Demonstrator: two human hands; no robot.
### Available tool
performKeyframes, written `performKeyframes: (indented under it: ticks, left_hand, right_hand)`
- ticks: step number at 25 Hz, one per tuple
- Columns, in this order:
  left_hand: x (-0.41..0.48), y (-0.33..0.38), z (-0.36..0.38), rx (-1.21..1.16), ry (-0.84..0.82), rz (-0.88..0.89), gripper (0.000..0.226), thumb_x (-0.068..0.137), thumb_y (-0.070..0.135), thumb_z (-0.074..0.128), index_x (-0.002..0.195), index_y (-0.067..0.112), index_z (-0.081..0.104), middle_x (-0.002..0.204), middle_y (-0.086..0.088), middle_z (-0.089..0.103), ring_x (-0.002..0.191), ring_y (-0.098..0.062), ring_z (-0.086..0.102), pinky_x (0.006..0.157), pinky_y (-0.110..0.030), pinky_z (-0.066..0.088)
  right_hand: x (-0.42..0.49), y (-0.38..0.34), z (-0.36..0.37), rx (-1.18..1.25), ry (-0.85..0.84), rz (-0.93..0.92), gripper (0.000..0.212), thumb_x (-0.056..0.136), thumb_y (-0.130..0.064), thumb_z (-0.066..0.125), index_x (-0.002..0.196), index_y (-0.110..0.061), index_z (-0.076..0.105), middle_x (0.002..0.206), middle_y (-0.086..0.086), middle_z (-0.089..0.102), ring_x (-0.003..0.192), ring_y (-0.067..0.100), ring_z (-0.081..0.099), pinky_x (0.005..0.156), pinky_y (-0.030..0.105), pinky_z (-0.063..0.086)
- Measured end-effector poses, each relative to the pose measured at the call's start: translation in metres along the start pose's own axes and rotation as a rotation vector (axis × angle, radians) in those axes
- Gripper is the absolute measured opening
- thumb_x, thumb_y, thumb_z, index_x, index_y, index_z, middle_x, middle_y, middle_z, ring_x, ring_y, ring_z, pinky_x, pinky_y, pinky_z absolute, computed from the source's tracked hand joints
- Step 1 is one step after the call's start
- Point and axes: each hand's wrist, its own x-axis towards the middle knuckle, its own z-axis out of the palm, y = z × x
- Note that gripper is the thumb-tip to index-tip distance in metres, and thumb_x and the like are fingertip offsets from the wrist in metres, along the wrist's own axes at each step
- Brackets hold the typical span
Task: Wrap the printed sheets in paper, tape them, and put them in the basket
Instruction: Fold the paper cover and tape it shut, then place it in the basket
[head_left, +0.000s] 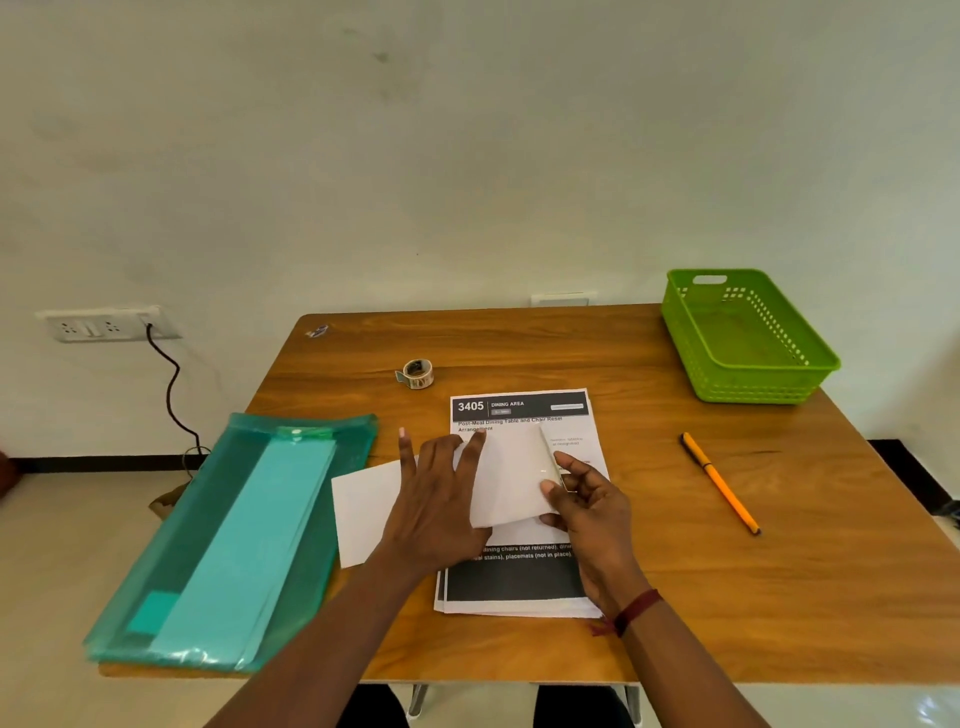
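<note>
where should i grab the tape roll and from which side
Pinch the tape roll across its outer band, coming down from above: it seems to lie flat on the table with its core facing up. Keep off its left side, where the loose tail sticks out.

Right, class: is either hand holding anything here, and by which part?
The right hand pinches the white wrapping paper by its lifted right edge. The left hand only presses flat on it.

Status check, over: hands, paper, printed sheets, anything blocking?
Left hand flat on white paper; right hand pinches its lifted edge. Paper partly over printed sheets; tape roll idle behind. Pen right of sheets, short of basket.
</note>
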Motion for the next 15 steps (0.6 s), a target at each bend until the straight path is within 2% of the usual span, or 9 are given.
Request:
performKeyframes:
  ticks: [3, 6, 8, 11, 15]
  left_hand:
    - [-0.002, -0.001, -0.001, 0.007, 0.009, 0.009, 0.122, 0.049, 0.062, 0.075, 0.148, 0.018, 0.019, 0.132, -0.015, 0.047, 0.126, -0.032, 0.045, 0.113, -0.068, 0.006]
    - [-0.004, -0.005, -0.005, 0.031, 0.02, 0.041, 0.121, 0.051, 0.066, 0.072, 0.148, 0.017, 0.02, 0.131, -0.015, 0.047, 0.124, -0.033, 0.046, 0.112, -0.07, 0.011]
    - [-0.004, -0.01, -0.009, 0.04, 0.038, 0.07, 0.119, 0.055, 0.071, 0.067, 0.149, 0.016, 0.018, 0.131, -0.015, 0.046, 0.125, -0.033, 0.044, 0.112, -0.07, 0.009]
    - [-0.003, -0.015, -0.018, 0.007, 0.09, 0.112, 0.115, 0.061, 0.08, 0.058, 0.149, 0.016, 0.02, 0.131, -0.014, 0.044, 0.126, -0.032, 0.042, 0.113, -0.067, 0.006]
    - [0.001, -0.015, -0.025, -0.003, 0.129, 0.166, 0.111, 0.063, 0.085, 0.052, 0.146, 0.017, 0.025, 0.129, -0.013, 0.045, 0.124, -0.031, 0.043, 0.113, -0.069, 0.008]
  right_hand:
    - [0.001, -0.004, -0.004, 0.005, 0.012, 0.028, 0.02, 0.093, -0.012, 0.063, 0.112, -0.014, 0.069, 0.109, -0.001, 0.072, 0.097, 0.016, 0.069, 0.071, 0.04, 0.061]
    - [0.003, -0.017, -0.012, 0.009, -0.057, 0.116, 0.012, 0.094, -0.01, 0.06, 0.099, -0.009, 0.07, 0.106, 0.011, 0.072, 0.09, 0.024, 0.068, 0.078, 0.049, 0.059]
    - [0.006, -0.028, -0.019, 0.024, -0.178, 0.191, 0.012, 0.093, -0.008, 0.06, 0.099, -0.007, 0.07, 0.107, 0.015, 0.072, 0.09, 0.029, 0.067, 0.08, 0.051, 0.058]
    - [0.01, -0.043, -0.026, -0.041, -0.356, 0.237, 0.013, 0.093, -0.007, 0.06, 0.101, -0.006, 0.07, 0.104, 0.015, 0.072, 0.086, 0.028, 0.065, 0.072, 0.045, 0.06]
    - [0.017, -0.056, -0.027, -0.192, -0.475, 0.235, 0.021, 0.087, -0.004, 0.067, 0.108, 0.0, 0.066, 0.104, 0.019, 0.072, 0.089, 0.034, 0.07, 0.068, 0.043, 0.062]
